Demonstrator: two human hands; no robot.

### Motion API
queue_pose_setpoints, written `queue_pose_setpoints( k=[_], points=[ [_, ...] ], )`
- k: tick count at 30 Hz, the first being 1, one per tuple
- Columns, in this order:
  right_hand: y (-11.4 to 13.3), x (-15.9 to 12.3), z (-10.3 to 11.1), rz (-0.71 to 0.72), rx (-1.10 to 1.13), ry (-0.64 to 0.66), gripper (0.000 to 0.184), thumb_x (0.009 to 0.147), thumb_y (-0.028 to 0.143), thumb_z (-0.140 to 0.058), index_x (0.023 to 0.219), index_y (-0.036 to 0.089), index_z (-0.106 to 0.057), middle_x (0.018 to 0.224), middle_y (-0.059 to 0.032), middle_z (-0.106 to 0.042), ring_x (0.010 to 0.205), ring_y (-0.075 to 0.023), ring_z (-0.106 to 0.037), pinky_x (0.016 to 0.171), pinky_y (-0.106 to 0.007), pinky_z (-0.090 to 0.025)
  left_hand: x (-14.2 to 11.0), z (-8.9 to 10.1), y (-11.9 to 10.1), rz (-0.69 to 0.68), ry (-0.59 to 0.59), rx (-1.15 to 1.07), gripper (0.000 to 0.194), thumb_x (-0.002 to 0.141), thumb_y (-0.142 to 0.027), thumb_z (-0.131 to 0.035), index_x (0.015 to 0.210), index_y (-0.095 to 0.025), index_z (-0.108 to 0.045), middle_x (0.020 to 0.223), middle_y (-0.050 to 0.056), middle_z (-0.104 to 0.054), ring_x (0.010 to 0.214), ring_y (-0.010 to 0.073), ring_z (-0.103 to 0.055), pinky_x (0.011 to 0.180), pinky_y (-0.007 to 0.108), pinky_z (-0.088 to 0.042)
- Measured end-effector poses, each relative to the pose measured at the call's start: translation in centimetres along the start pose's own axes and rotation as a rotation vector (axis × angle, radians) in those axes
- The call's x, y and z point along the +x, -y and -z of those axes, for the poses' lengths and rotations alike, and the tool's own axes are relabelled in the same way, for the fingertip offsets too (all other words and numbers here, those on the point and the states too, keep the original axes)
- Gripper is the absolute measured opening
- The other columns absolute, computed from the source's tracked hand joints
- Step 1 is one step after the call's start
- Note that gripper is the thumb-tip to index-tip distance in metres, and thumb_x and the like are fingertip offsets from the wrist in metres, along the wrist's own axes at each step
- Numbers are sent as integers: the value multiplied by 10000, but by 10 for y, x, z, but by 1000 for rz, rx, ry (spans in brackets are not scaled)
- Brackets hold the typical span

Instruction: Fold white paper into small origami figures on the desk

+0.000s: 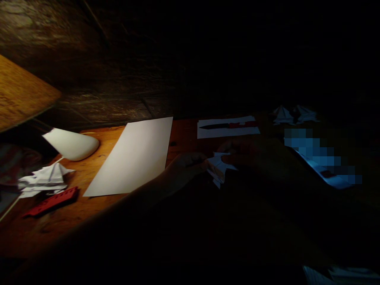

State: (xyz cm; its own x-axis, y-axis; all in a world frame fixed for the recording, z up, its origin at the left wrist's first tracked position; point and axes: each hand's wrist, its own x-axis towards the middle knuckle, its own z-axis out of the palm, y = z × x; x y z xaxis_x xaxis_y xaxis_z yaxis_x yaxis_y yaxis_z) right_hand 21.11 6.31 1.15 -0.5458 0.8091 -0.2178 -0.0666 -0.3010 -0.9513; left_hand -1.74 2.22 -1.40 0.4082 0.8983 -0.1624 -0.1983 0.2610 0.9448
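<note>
A small folded white paper figure (pixel 218 164) with pointed corners is held between my two hands above the dark table. My left hand (pixel 187 162) pinches its left side. From the right, my right hand (pixel 240 152) grips its upper right edge, though deep shadow hides most of those fingers. Behind my hands, a knife (pixel 227 125) with a dark blade and red handle lies on a folded white paper (pixel 204 133). A large blank white sheet (pixel 135 158) rests left of my left hand.
Folded paper figures (pixel 49 178) stand at the left beside a red ruler-like piece (pixel 53 202) and a white rounded object (pixel 74 144). More paper figures (pixel 283 114) sit at the back right, near a glowing, blurred-out screen (pixel 320 158). White papers (pixel 350 274) lie at bottom right.
</note>
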Motion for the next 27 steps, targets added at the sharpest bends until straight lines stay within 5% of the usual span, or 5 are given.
queue_pose_setpoints(
  k=[5, 8, 19, 24, 27],
  points=[
    [-1, 2, 5, 7, -31, -21, 292, 744, 343, -862, 966, 209, -729, 926, -29, -739, 770, -151, -653, 691, -297, -506, 0, 0, -2, 12, -25, -61, 357, 771, -406, -918, 856, -115, -730, 835, 47, -754, 751, 135, -701, 729, 232, -558],
    [-3, 3, 7, 13, -51, -8, 285, 754, 346, -849, 974, 214, -722, 921, -22, -735, 754, -149, -649, 680, -298, -502, 0, -1, -1, -4, -7, -46, 272, 855, -359, -844, 882, -120, -717, 867, 57, -757, 793, 149, -709, 775, 259, -558],
    [-7, 3, 10, 79, -271, 6, 205, 813, 330, -817, 980, 238, -742, 993, -34, -767, 851, -176, -694, 754, -316, -552, -4, -5, 2, -142, -28, 245, 172, 901, -220, -718, 1038, -140, -650, 958, 51, -727, 821, 142, -682, 775, 273, -535],
    [-8, 10, 23, 137, -528, -20, 152, 851, 405, -770, 921, 272, -787, 1005, -34, -790, 877, -218, -722, 768, -362, -571, -10, -8, -2, -287, -103, 593, 278, 930, -190, -662, 1201, -172, -600, 1189, 87, -677, 1071, 196, -666, 898, 322, -532],
    [-5, 10, 26, 220, -762, -54, 175, 890, 404, -725, 973, 272, -804, 1051, -35, -800, 906, -235, -728, 800, -385, -561, -9, -3, -6, -448, -137, 824, 189, 922, -128, -624, 1104, -177, -641, 1134, 70, -662, 1093, 204, -632, 953, 356, -502]
  ],
)
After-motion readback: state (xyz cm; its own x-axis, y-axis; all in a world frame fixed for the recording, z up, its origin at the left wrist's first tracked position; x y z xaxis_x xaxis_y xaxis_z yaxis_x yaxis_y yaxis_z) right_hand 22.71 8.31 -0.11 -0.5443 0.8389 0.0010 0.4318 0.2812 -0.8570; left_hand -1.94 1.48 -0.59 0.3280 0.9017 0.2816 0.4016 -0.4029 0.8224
